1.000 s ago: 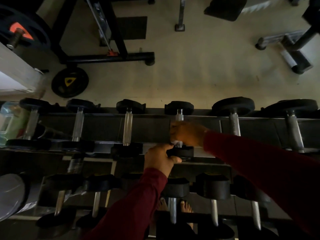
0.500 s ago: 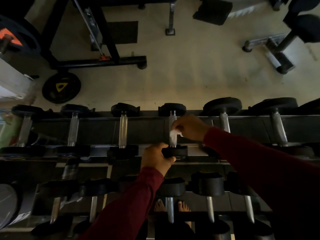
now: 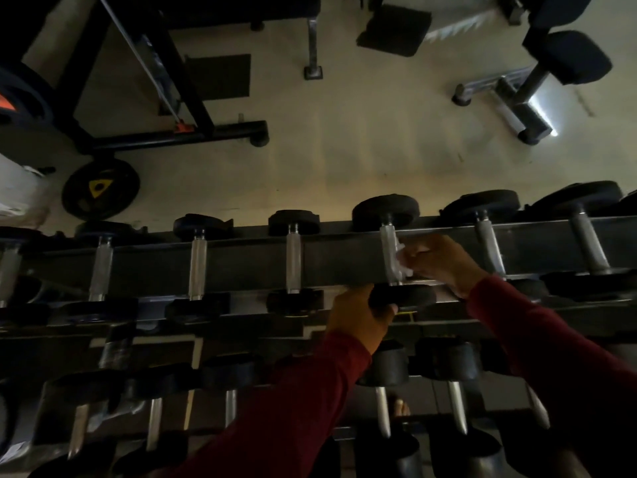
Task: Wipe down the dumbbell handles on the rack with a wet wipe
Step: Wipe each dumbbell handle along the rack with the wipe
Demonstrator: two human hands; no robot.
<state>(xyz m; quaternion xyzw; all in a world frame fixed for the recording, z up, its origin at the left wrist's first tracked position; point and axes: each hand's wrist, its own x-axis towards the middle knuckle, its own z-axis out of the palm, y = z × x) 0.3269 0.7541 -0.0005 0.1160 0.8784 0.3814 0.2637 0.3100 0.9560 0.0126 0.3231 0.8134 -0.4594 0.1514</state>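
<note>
A dark two-tier rack [image 3: 337, 260] holds a row of dumbbells with chrome handles and black heads. My right hand [image 3: 441, 263] pinches a white wet wipe [image 3: 401, 262] against the right side of one chrome handle [image 3: 389, 250] on the upper tier. My left hand [image 3: 358, 315] grips the near black head [image 3: 403, 296] of that same dumbbell. Both arms wear dark red sleeves. More chrome handles stand to the left [image 3: 293, 260] and to the right [image 3: 489, 250] on the upper tier.
The lower tier carries more dumbbells [image 3: 382, 412]. Beyond the rack lies a pale floor with a black weight plate [image 3: 100, 189], a black machine frame [image 3: 179, 132] and a bench [image 3: 537, 81]. A bare foot [image 3: 400, 408] shows under the rack.
Both hands have left the earlier dumbbell for the one to its right. The left hand now grips that dumbbell's near head and the wipe touches its handle. The camera view has shifted.
</note>
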